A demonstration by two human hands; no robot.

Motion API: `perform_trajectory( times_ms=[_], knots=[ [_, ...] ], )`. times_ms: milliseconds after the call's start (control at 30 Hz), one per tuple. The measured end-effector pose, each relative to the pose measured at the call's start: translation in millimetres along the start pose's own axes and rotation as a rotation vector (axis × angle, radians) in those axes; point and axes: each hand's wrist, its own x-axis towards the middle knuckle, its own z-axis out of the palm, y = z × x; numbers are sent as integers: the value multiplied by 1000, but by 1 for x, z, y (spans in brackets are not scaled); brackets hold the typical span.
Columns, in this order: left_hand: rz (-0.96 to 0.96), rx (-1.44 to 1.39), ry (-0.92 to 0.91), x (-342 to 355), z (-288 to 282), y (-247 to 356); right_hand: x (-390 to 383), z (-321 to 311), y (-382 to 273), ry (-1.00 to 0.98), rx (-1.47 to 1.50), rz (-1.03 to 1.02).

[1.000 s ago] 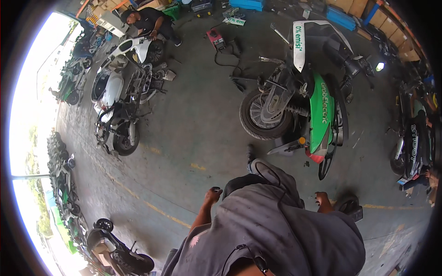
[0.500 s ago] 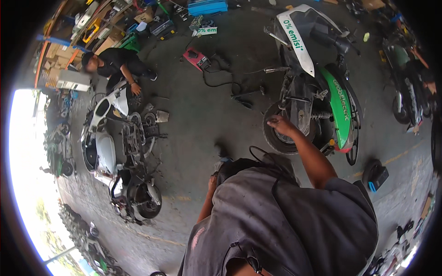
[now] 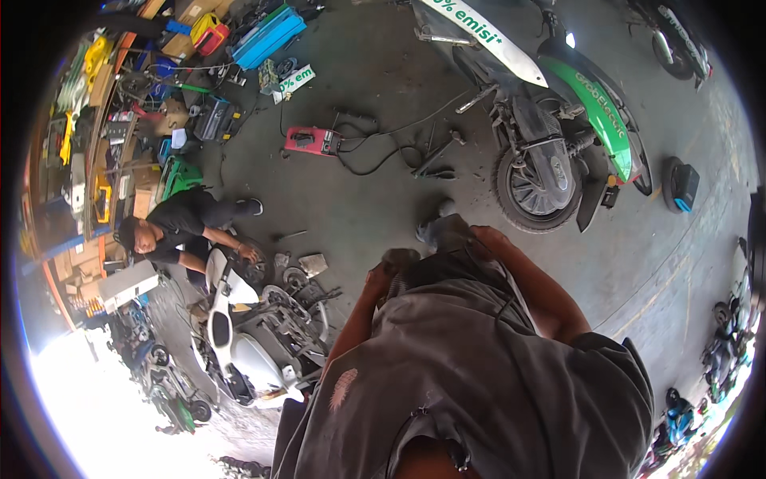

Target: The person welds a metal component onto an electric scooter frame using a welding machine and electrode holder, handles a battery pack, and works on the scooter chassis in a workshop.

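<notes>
My left hand [image 3: 378, 275] is low against the dark cloth of my trousers, its fingers mostly hidden. My right hand [image 3: 485, 238] is curled at the other side of the trousers, and what it grips is unclear. Beyond it stands a green-and-white scooter [image 3: 598, 120] with a large wheel [image 3: 538, 188]. A red machine with cables [image 3: 315, 140] lies on the floor ahead, near some loose tools [image 3: 437, 160]. To my left is a partly stripped white scooter [image 3: 255, 355].
A co-worker in dark clothes [image 3: 171, 227] crouches at the white scooter. Shelves of boxes and parts [image 3: 92, 160] and blue cases [image 3: 267, 40] line the left and back. A black box-like object [image 3: 681, 188] lies to the right, and more scooters [image 3: 722, 335] stand along the edges.
My right hand has come back from over the green scooter's wheel to my trousers. My left hand has moved forward slightly. The view has turned, bringing the shelves further into sight.
</notes>
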Motion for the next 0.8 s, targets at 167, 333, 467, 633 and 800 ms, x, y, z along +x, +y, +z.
perform_trajectory(
  times_ms=[167,333,467,633,800],
  knots=[
    [-87,310,-80,42,-108,73,26,15,-18,117,235,231],
    [-7,279,-685,94,-185,73,16,80,-35,-120,53,68],
    [-120,309,-1314,161,-201,23,25,126,-63,-287,736,-39],
    [-45,367,-1498,323,-188,-51,147,139,-105,-274,878,347],
    [-2,-51,200,516,-158,-138,352,146,-29,321,596,437]
  ],
)
